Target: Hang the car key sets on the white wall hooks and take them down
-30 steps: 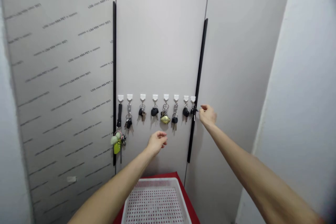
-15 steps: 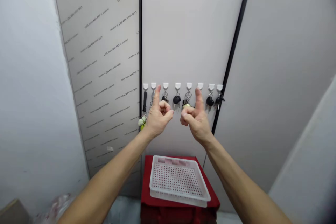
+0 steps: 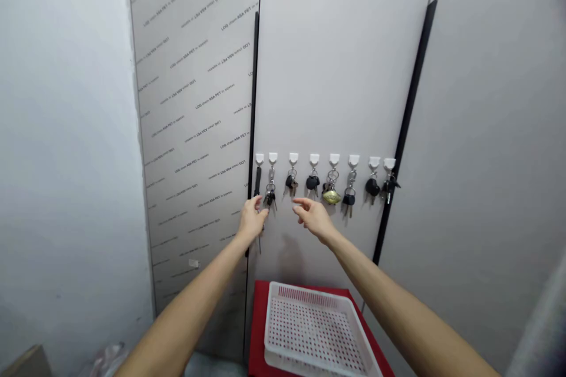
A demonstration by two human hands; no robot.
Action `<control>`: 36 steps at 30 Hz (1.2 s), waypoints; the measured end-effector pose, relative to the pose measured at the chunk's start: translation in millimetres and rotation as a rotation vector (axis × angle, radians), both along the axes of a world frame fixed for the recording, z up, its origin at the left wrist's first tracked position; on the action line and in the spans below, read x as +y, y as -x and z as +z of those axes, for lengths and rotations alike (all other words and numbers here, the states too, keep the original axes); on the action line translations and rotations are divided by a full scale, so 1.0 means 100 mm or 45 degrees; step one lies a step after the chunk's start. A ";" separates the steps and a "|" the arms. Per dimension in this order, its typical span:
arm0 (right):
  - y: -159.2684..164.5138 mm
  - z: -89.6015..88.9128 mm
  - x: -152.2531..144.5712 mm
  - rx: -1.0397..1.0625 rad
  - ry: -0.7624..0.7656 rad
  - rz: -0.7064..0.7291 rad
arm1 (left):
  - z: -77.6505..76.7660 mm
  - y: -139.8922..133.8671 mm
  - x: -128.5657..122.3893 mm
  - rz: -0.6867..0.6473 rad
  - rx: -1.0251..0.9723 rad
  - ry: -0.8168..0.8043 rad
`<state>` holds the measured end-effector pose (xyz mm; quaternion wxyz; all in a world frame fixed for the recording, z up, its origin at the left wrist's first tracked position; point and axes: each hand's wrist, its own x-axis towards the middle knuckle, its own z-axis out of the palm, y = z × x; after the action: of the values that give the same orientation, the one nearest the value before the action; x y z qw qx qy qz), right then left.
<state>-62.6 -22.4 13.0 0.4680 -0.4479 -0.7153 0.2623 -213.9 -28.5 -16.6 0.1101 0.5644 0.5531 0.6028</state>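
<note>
In the head view, my left hand [image 3: 252,221] is at the lower part of the leftmost set of keys, its fingers closed around it. That set hangs by a black strap [image 3: 257,179] from a white hook [image 3: 259,159]; part of it sticks out below my hand, the rest is hidden. To the right, my right hand [image 3: 315,219] is empty, with forefinger and thumb apart, just below a bunch of keys [image 3: 291,181]. Between my hands hangs another bunch of keys [image 3: 270,193] on its own hook.
Further right, several key bunches hang in a row, one with a gold-coloured oval fob [image 3: 331,197]. Below is a white perforated basket [image 3: 276,353] on a red surface [image 3: 260,318]. Black vertical handles [image 3: 409,112] edge the pale door panel [image 3: 336,59].
Both hands have left their pointing pose and moved lower. The left has closed on the leftmost keys; the right has turned leftward with its fingers apart. The view has shifted, so the hooks appear further right.
</note>
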 end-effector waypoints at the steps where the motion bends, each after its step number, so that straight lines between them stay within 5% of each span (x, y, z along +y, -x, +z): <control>1: 0.03 0.03 0.11 -0.028 -0.053 -0.103 | 0.01 0.08 0.08 0.090 0.018 0.018; 6: 0.16 0.26 0.51 -0.146 -0.339 -0.516 | 0.17 0.29 0.40 0.195 0.085 0.139; 13: 0.27 0.30 0.71 -0.324 -0.315 -0.585 | 0.28 0.25 0.61 0.192 0.259 0.207; 18: 0.24 0.54 0.76 -0.151 -0.475 -0.527 | 0.56 0.32 0.62 0.093 -0.009 0.002; 21: 0.20 0.76 0.68 -0.057 -0.544 -0.429 | 0.78 0.27 0.54 -0.109 -0.201 -0.102; 24: 0.14 0.79 0.51 -0.106 -0.479 -0.201 | 0.84 0.14 0.40 -0.311 -0.221 -0.088; 28: -0.01 0.37 0.26 -0.295 -0.251 0.066 | 0.52 -0.11 0.24 -0.470 -0.121 0.040; 36: -0.38 -0.82 -0.04 -0.523 0.019 0.221 | -0.64 -0.62 -0.05 -0.645 0.086 0.392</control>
<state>-24.8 -26.6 -69.5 0.2849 -0.4323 -0.8293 0.2101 -152.3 -33.6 -81.0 0.3226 0.6809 0.4829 0.4461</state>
